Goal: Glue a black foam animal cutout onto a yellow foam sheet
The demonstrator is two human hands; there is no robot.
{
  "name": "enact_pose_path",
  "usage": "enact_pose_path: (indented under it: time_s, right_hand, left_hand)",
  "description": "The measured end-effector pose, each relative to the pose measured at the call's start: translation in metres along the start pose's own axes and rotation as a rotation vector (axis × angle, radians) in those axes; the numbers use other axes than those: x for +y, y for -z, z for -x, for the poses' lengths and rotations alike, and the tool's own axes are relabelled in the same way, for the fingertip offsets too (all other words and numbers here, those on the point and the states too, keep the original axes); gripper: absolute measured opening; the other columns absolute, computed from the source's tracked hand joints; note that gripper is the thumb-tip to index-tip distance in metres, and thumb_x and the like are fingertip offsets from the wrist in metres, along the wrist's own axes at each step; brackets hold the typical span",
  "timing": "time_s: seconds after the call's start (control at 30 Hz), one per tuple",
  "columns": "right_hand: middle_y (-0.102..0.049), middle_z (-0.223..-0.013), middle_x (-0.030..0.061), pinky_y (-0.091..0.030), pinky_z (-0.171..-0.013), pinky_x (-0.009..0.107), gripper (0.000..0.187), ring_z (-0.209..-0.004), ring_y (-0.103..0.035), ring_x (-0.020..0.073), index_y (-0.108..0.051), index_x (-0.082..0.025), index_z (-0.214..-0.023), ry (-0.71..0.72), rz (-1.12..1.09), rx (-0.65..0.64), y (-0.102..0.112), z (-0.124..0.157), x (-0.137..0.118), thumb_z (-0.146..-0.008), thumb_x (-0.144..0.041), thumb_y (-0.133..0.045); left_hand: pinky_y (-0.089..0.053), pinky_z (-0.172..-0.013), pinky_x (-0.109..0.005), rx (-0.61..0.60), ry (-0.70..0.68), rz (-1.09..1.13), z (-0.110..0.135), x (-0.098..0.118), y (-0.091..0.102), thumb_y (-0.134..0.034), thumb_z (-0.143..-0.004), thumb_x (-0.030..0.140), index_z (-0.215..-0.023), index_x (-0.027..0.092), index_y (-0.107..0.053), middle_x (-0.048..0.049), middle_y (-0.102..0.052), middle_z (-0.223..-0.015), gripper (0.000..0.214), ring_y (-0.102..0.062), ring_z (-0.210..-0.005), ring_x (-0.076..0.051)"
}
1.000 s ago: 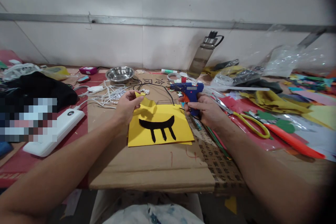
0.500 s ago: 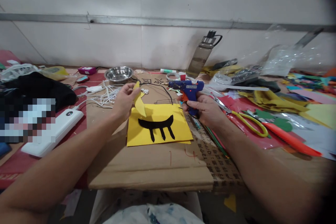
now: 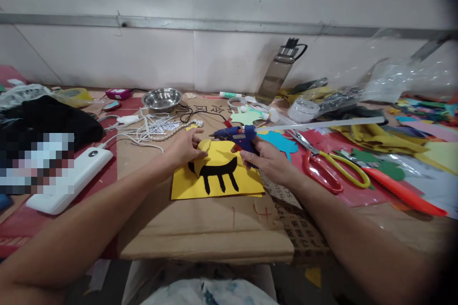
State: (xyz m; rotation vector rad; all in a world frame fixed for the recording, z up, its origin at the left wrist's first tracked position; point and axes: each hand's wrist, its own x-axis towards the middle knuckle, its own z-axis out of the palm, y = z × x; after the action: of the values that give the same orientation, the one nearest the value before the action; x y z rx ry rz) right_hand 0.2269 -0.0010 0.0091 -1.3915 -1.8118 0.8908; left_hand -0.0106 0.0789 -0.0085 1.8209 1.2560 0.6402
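Basically a gluing step. Left hand (image 3: 186,147) pinches a small yellow cutout (image 3: 206,151) and holds it down on the yellow sheet (image 3: 246,182), over the left end of the black shape (image 3: 216,174). Right hand (image 3: 264,158) is clamped round the blue glue gun (image 3: 236,135), whose nozzle points left just above the cutout. The sheet lies on the cardboard (image 3: 200,228). My read: laying glue needs a steady tip on the cutout's edge, with the fingers kept clear.
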Motion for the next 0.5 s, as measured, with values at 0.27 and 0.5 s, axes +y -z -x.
enact_pose_path:
  time_s: [0.27, 0.5]
  right_hand:
    - [-0.067, -0.114, 0.0137, -0.048, -0.087, 0.039, 0.037, -0.101, -0.062, 0.0284, -0.060, -0.015, -0.118, -0.028, 0.410, 0.060, -0.005, 0.002, -0.011, -0.091, -0.037, -0.047]
    - [-0.067, -0.117, 0.0133, -0.047, -0.091, 0.037, 0.032, -0.107, -0.061, 0.0277, -0.062, -0.017, -0.115, -0.016, 0.469, 0.091, -0.004, 0.006, -0.015, -0.093, -0.035, -0.046]
  left_hand:
    - [-0.051, -0.077, -0.028, 0.030, -0.048, -0.241, 0.011, 0.014, -0.002, -0.074, -0.069, 0.013, -0.140, 0.017, -0.046, -0.0081, -0.065, -0.109, 0.077, -0.063, -0.083, -0.016]
    - [-0.049, -0.079, -0.029, -0.048, 0.037, -0.238, 0.011, 0.019, 0.004, -0.078, -0.068, 0.023, -0.135, 0.013, -0.052, -0.0105, -0.068, -0.104, 0.073, -0.065, -0.088, -0.019]
